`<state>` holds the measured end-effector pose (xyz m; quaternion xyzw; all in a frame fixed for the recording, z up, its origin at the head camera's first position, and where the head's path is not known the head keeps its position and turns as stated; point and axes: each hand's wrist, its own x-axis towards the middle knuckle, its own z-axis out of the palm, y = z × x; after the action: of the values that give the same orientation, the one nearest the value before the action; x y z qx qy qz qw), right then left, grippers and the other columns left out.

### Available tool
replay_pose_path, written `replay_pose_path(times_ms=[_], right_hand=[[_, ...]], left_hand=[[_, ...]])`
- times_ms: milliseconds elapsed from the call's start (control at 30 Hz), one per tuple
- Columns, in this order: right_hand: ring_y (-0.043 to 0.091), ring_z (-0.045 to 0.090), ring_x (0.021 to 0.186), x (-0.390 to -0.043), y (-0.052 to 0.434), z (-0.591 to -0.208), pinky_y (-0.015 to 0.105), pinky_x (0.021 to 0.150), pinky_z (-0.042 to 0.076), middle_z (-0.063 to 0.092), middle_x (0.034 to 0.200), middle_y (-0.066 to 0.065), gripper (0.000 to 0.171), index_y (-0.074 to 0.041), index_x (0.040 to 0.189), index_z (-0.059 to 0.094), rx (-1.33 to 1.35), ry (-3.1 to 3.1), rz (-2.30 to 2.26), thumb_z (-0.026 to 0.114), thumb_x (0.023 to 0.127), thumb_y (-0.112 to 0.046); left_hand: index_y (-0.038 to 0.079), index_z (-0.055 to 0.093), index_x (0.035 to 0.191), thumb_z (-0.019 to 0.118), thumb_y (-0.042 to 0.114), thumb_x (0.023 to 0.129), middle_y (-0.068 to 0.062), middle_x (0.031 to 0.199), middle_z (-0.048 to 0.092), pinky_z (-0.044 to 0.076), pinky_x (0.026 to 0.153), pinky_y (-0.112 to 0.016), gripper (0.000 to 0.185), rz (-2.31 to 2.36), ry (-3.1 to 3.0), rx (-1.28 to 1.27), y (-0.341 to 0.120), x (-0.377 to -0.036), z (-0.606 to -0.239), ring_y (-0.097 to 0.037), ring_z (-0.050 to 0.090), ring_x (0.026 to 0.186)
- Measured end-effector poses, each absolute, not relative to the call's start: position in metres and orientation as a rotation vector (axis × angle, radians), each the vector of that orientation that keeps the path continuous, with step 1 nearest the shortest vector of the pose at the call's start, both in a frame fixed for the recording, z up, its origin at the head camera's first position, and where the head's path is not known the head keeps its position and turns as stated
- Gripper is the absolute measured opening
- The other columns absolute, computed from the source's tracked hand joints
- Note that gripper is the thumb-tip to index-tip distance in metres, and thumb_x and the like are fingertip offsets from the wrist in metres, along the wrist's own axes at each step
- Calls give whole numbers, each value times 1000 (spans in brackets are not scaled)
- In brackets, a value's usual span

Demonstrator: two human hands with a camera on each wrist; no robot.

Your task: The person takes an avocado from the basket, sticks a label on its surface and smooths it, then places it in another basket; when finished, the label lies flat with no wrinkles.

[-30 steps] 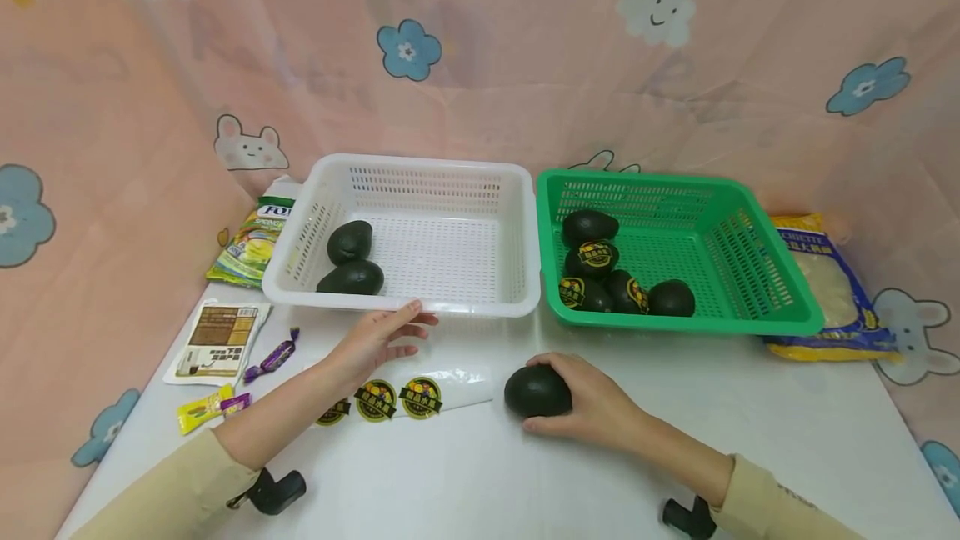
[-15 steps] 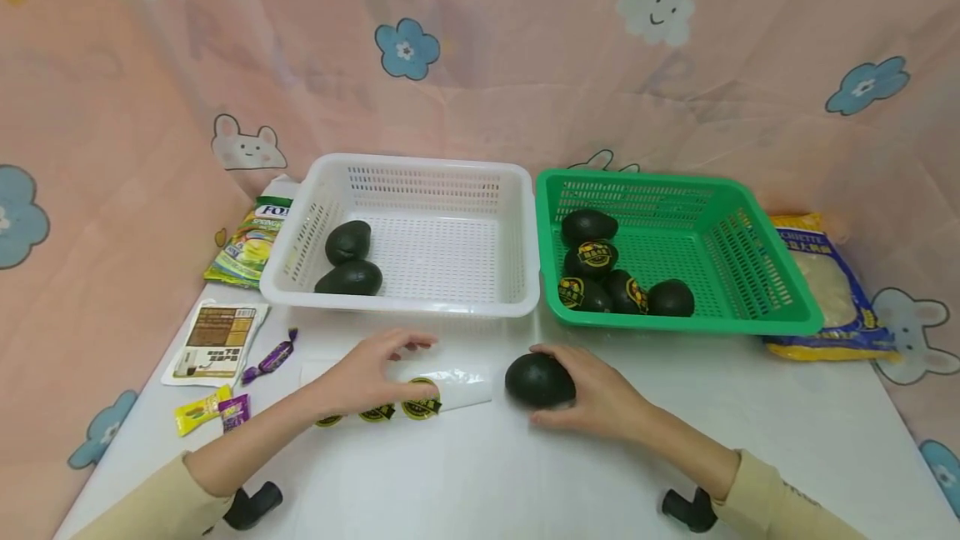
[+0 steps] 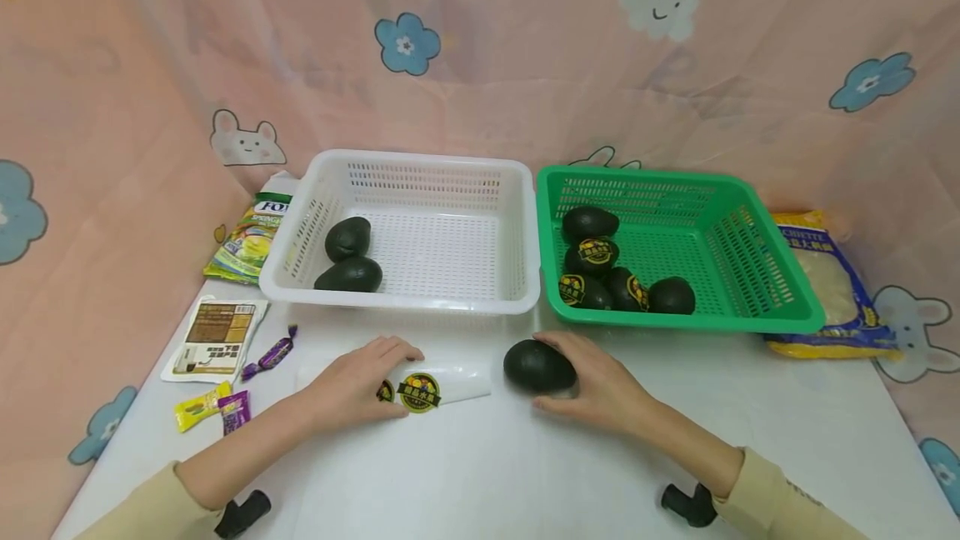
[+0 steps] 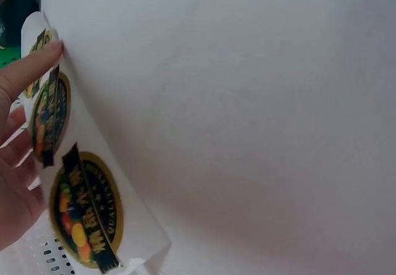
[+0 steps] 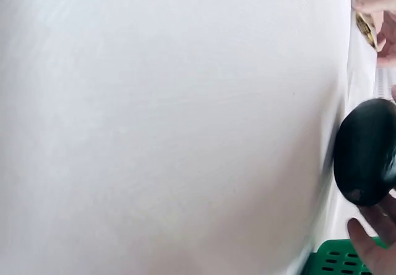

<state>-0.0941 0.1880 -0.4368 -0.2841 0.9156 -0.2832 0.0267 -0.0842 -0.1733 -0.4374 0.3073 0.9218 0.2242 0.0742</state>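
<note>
Head view shows the left hand [image 3: 352,386] pressing flat fingers on the sticker sheet [image 3: 431,387] while the right hand [image 3: 600,386] cups the avocado [image 3: 536,366] on the worktop [image 3: 480,473], apparently mid-labelling, needing a sticker peeled.

A glossy sticker sheet [image 3: 442,386] is seen on the smooth, matt white table [image 3: 480,473]; the perforated baskets at 12 o'clock [image 3: 420,190] appear plastic; the avocado [image 3: 538,366] looks matt.

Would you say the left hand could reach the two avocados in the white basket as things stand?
Probably yes. The left hand rests on the sticker sheet just in front of the white basket, whose top is open. The two avocados lie in its near left corner, with only the low rim between.
</note>
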Motion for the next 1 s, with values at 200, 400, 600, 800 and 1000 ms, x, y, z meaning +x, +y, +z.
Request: replay_pose_path(times_ms=[200, 400, 600, 800, 1000], right_hand=[[15, 46, 126, -92, 178, -429, 36, 97, 46, 53, 135, -3, 60, -19, 131, 57, -1144, 2847, -1002, 78, 80, -44], [16, 54, 109, -87, 150, -419, 23, 93, 43, 61, 115, -2, 30, -14, 111, 68, -1577, 2720, -1268, 75, 86, -30], [12, 52, 102, -76, 128, -413, 25, 90, 41, 61, 109, -7, 31, -16, 107, 69, -1701, 2754, -1192, 81, 81, -28], [10, 51, 102, -69, 127, -411, 27, 91, 41, 61, 107, -10, 31, -18, 106, 70, -1573, 2837, -1081, 81, 80, -32], [10, 52, 100, -67, 127, -413, 25, 87, 41, 63, 102, -9, 18, -21, 91, 69, -1615, 2772, -1155, 82, 79, -25]], left_hand=[[20, 59, 120, 83, 27, 77, 11, 110, 61, 50, 81, -31, 50, 796, 2661, 900, -172, -86, -435, -5, 56, 95], [22, 67, 116, 82, 28, 80, 16, 104, 64, 51, 81, -27, 40, 1015, 2383, 889, -164, -93, -429, -5, 58, 93], [26, 71, 114, 80, 38, 80, 17, 101, 67, 52, 79, -28, 37, 1144, 2170, 876, -147, -96, -414, -7, 60, 91], [26, 72, 114, 80, 38, 80, 16, 101, 68, 52, 82, -28, 37, 1168, 2070, 892, -139, -97, -403, -9, 60, 92], [21, 73, 114, 80, 33, 81, 15, 104, 68, 50, 86, -29, 36, 1184, 1992, 898, -135, -96, -401, -11, 60, 95]])
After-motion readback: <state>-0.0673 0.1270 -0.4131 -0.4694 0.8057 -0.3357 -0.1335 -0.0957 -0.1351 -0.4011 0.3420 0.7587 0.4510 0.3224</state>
